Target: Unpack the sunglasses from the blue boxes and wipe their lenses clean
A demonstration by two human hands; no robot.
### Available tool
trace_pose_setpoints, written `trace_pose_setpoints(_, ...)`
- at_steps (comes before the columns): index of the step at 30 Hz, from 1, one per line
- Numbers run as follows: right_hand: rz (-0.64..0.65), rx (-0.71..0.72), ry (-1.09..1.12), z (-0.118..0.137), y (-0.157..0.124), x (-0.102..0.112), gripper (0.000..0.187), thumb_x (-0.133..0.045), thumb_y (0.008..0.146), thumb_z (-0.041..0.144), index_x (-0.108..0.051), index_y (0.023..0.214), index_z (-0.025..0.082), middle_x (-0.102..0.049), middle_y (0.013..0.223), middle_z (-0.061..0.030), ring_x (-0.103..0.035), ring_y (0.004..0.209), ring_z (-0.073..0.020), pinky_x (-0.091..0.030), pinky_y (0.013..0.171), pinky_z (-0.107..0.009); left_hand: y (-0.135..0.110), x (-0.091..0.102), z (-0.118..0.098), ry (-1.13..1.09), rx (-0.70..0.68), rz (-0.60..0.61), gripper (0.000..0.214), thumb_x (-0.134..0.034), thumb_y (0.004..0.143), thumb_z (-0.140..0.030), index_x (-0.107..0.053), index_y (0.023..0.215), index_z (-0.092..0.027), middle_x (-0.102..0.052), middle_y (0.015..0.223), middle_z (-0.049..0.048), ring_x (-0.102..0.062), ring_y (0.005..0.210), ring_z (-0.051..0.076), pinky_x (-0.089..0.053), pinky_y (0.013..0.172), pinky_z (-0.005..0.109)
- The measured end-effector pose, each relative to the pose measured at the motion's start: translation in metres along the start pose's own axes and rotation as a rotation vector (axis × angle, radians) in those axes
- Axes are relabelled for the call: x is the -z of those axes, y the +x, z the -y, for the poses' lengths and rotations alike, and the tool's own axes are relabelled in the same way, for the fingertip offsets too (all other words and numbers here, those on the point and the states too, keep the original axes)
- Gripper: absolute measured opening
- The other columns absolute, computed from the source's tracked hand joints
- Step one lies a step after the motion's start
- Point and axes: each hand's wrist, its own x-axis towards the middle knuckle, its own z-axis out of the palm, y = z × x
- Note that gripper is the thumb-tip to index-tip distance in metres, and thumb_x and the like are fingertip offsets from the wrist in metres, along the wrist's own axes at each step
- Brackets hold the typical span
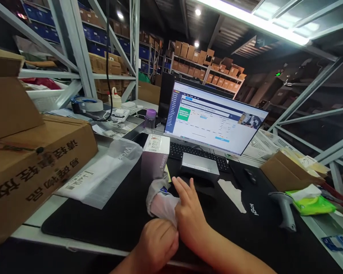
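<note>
My left hand (157, 243) is closed in a fist at the near edge of the black desk mat (108, 224), gripping the near end of a crumpled pale plastic bag (160, 198). My right hand (188, 213) lies just right of it, fingers stretched out and resting on the bag. Behind the bag stands a purple-grey product box (156, 156) with a white label on top. A small silver box (200, 165) sits on the keyboard (200, 154) in front of the monitor (213, 118).
A large cardboard carton (31, 167) fills the left side, with a white poly mailer bag (100, 175) beside it. A grey barcode scanner (284, 209), a green wipes pack (311, 203) and an open carton (288, 173) lie to the right. A purple-capped bottle (150, 120) and metal racking stand behind.
</note>
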Motion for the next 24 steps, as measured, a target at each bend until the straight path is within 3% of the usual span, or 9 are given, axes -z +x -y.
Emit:
trace_pose_setpoints(3,0.033,-0.016,0.172,0.001,0.002,-0.004,0.024,-0.052,0.064,-0.002,-0.068,0.064,0.017,-0.067,0.131,-0.0130,-0.059,0.122,-0.0283,-0.038,0.112,-0.060,-0.013,0.011,0.007,0.013,0.040,-0.041,0.031,-0.038,0.096,-0.014,-0.050,0.069,-0.022,-0.052,0.054,-0.0021,-0.049,0.049,0.014,-0.034,0.051,0.031)
trace_pose_setpoints(7,-0.020,-0.074,0.234,0.000,-0.007,0.006,0.022,-0.056,0.065,-0.001,-0.068,0.066,0.018,-0.069,0.126,-0.0117,-0.064,0.115,-0.0268,-0.041,0.109,-0.059,-0.022,0.025,0.026,0.060,0.541,-0.257,0.018,-0.042,0.100,-0.027,-0.058,0.098,-0.020,-0.064,0.069,-0.0020,-0.061,0.057,0.012,-0.048,0.056,0.024)
trace_pose_setpoints(8,-0.039,-0.071,0.228,0.000,-0.011,0.008,0.021,-0.056,0.066,-0.001,-0.067,0.067,0.018,-0.070,0.125,-0.0120,-0.064,0.114,-0.0267,-0.042,0.108,-0.059,-0.021,0.027,0.031,0.061,0.649,-0.270,0.018,-0.046,0.099,-0.031,-0.057,0.107,-0.019,-0.064,0.071,-0.0026,-0.062,0.058,0.013,-0.050,0.055,0.023)
trace_pose_setpoints(10,-0.071,-0.048,0.199,0.000,-0.018,0.011,0.022,-0.055,0.068,-0.002,-0.066,0.067,0.017,-0.070,0.125,-0.0128,-0.063,0.116,-0.0266,-0.042,0.107,-0.059,-0.017,0.026,0.040,0.039,0.712,-0.196,0.027,-0.053,0.096,-0.039,-0.059,0.113,-0.019,-0.063,0.070,-0.0035,-0.063,0.057,0.013,-0.052,0.053,0.023)
trace_pose_setpoints(13,-0.102,-0.021,0.140,0.003,-0.027,0.012,0.027,-0.050,0.070,-0.005,-0.062,0.063,0.017,-0.068,0.127,-0.0123,-0.063,0.119,-0.0251,-0.042,0.108,-0.056,-0.010,0.018,0.044,0.070,0.550,-0.118,0.020,-0.053,0.097,-0.035,-0.066,0.102,-0.020,-0.068,0.078,0.0001,-0.067,0.068,0.015,-0.056,0.062,0.025)
trace_pose_setpoints(16,-0.142,0.001,0.102,0.005,-0.032,0.015,0.026,-0.050,0.078,-0.002,-0.064,0.068,0.017,-0.067,0.129,-0.0132,-0.063,0.120,-0.0250,-0.044,0.108,-0.055,-0.004,0.012,0.036,0.159,0.344,-0.179,0.019,-0.047,0.099,-0.018,-0.066,0.101,-0.017,-0.072,0.086,0.0047,-0.069,0.078,0.017,-0.057,0.073,0.029)
trace_pose_setpoints(21,-0.163,0.040,0.202,0.006,-0.038,0.020,0.018,-0.055,0.086,0.009,-0.072,0.088,0.017,-0.069,0.125,-0.0161,-0.066,0.117,-0.0270,-0.051,0.104,-0.052,0.016,0.017,0.011,0.102,-0.092,-0.009,0.024,-0.039,0.099,-0.011,-0.062,0.104,-0.014,-0.067,0.071,0.0032,-0.062,0.059,0.016,-0.049,0.052,0.028)
trace_pose_setpoints(24,-0.167,-0.027,0.341,0.005,-0.045,0.022,0.016,-0.058,0.087,0.013,-0.073,0.091,0.018,-0.075,0.106,-0.0125,-0.073,0.094,-0.0223,-0.060,0.088,-0.040,0.019,0.020,-0.001,0.069,-0.185,0.023,0.023,-0.039,0.099,-0.012,-0.061,0.105,-0.013,-0.067,0.070,0.0033,-0.061,0.057,0.016,-0.048,0.049,0.028)
